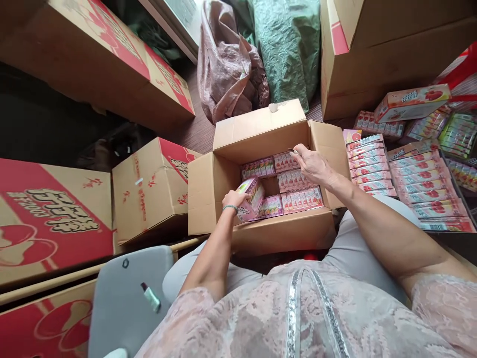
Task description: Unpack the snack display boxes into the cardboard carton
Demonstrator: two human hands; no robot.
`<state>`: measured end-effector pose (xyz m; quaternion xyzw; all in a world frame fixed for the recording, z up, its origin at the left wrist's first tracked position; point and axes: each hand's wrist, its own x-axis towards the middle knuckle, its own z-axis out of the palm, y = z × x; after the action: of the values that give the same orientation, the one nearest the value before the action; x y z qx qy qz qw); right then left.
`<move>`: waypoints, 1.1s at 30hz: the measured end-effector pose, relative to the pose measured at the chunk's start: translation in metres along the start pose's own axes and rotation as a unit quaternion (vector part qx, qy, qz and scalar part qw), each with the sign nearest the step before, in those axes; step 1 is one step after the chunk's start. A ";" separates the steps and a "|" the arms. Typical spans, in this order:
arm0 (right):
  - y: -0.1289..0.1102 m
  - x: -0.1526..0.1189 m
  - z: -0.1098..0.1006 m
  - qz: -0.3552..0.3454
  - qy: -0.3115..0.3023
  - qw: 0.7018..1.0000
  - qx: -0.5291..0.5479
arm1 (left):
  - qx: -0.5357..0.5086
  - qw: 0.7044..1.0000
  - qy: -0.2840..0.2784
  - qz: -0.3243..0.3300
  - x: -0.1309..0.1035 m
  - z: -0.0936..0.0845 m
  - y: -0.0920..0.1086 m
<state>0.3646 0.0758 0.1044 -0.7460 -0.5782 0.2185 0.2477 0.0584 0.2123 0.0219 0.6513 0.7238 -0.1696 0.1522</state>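
An open cardboard carton [283,233] stands in front of my body with its flaps spread. Inside lie several rows of small fruit-print packs [301,200], and a gap shows near the middle. At the carton's left inner side, my left hand [234,200] grips a purple and pink pack [254,195], which is tilted above the others. Over the right rear part, my right hand [306,160] is closed in a pinch on a small dark object, too small to name.
Trays of pink packs [425,184] lie on the right, near a lying fruit-print box [413,102]. Large cartons [149,189] line the left. Pink [231,64] and green sacks [288,49] stand behind. A grey stool [128,298] is at lower left.
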 end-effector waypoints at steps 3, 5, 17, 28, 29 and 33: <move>-0.001 -0.012 -0.001 -0.070 0.010 0.997 -0.017 | -0.049 0.991 0.061 0.104 -0.046 -0.009 -0.032; -0.004 -0.025 -0.003 -0.110 0.007 0.993 -0.032 | -0.085 0.959 0.128 0.240 -0.083 -0.005 -0.052; -0.080 -0.140 0.036 -0.214 -0.165 0.915 -0.300 | -0.229 0.835 0.247 0.434 -0.167 0.069 -0.054; -0.151 -0.144 0.063 -0.227 -0.212 0.842 -0.441 | -0.318 0.799 0.257 0.440 -0.162 0.079 -0.044; -0.153 -0.144 0.064 -0.226 -0.214 0.838 -0.449 | -0.321 0.796 0.261 0.441 -0.162 0.079 -0.043; -0.163 -0.141 0.064 -0.207 -0.227 0.824 -0.476 | -0.325 0.794 0.262 0.442 -0.162 0.077 -0.041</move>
<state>0.1691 -0.0195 0.1614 -0.5635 -0.7911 0.0226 -0.2370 0.0348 0.0301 0.0266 0.8320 0.3821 0.3381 0.2179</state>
